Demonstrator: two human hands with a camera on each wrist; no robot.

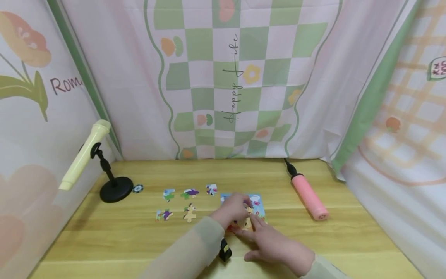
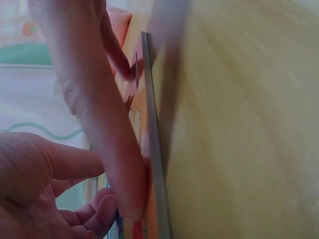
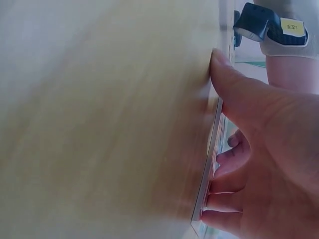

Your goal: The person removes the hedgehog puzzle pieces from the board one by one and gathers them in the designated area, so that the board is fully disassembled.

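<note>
A jigsaw board with a light-blue cartoon picture lies on the table, its middle covered by my hands. My left hand reaches over its upper part with fingers curled down. In the left wrist view, the left thumb and fingers pinch at a purple-marked puzzle piece, mostly hidden. My right hand rests its straight fingertips on the board's lower part; its thumb touches the tabletop at the board's near edge. Loose puzzle pieces lie left of the board.
On the left, a cream microphone leans in a black stand, beside a small round chip. A pink hand pump lies at the right. Printed curtains enclose the wooden table. A black wrist camera sits at my left cuff.
</note>
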